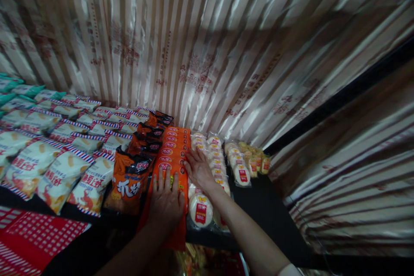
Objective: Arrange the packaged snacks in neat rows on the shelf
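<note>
A row of flat orange snack packets (172,145) lies overlapped from the shelf's back to its front edge. My left hand (165,200) rests palm down on the front packets, fingers stretched out. On the right side of the same row, farther back, my right hand (199,170) lies with fingers extended, touching the packets' edge. Its wrist and forearm pass over clear-wrapped round white rice crackers (201,211). Just left of the orange row stand black-and-orange snack bags (129,183), one upright at the front.
Rows of white snack bags (51,177) with striped edges fill the left, with green bags (19,90) behind. More wrapped crackers (241,174) and yellowish packets (255,161) sit right on the black shelf (268,211). A red basket (42,235) is lower left; a striped curtain (194,43) hangs behind.
</note>
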`<state>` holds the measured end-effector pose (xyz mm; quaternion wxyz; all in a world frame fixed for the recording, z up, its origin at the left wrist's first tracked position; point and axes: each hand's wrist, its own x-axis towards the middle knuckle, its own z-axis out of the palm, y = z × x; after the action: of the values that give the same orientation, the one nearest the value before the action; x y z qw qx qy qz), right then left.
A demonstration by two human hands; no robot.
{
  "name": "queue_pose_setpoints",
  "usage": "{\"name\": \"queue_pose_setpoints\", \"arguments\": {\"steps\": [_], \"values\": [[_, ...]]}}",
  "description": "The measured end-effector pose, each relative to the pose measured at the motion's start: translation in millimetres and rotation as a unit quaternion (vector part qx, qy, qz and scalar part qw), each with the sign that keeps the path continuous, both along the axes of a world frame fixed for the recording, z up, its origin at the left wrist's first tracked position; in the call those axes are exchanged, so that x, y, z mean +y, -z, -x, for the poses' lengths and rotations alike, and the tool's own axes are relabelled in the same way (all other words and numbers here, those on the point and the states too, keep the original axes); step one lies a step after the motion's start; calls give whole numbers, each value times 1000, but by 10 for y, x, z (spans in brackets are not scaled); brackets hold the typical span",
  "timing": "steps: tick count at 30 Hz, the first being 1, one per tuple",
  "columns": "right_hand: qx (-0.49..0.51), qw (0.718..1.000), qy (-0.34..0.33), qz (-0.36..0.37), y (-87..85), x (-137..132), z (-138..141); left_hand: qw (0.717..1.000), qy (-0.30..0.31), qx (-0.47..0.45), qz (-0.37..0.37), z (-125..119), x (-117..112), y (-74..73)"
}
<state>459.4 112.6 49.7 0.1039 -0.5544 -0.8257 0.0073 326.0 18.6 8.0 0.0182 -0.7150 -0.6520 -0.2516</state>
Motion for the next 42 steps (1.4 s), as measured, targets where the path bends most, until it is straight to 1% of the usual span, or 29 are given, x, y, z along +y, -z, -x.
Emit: {"name": "queue_pose_setpoints", "arguments": {"steps": [5, 9, 17, 23, 26, 29, 33, 36, 40, 42], "values": [[-21, 1000, 18, 1, -44, -20, 18, 1000, 5, 0, -1, -1, 10, 16], [-29, 999, 29, 4, -36, -20, 6, 1000, 4, 7, -13, -2, 14, 34], [-30, 999, 31, -11, -15, -28, -9, 1000, 8, 11, -2, -6, 13, 26], [-21, 999, 24, -2, -20, -20, -24, 1000, 17, 11, -23, 9, 19, 71], [4, 1000, 16, -16, -13, 57, -52, 1000, 14, 6, -27, 7, 23, 79], [21, 999, 6, -30, 7, 202, -73, 1000, 1, -5, -24, -5, 30, 68], [21, 999, -31, -28, 47, 404, -57, 999, 0, -12, -30, -6, 42, 72], [20, 998, -56, -35, 73, 513, -13, 999, -1, -10, -46, 3, 48, 89], [15, 999, -45, -21, 76, 615, 92, 997, -12, -4, -82, 4, 57, 85], [5, 999, -53, -8, 58, 645, 167, 996, -14, 1, -86, 1, 63, 71]]}}
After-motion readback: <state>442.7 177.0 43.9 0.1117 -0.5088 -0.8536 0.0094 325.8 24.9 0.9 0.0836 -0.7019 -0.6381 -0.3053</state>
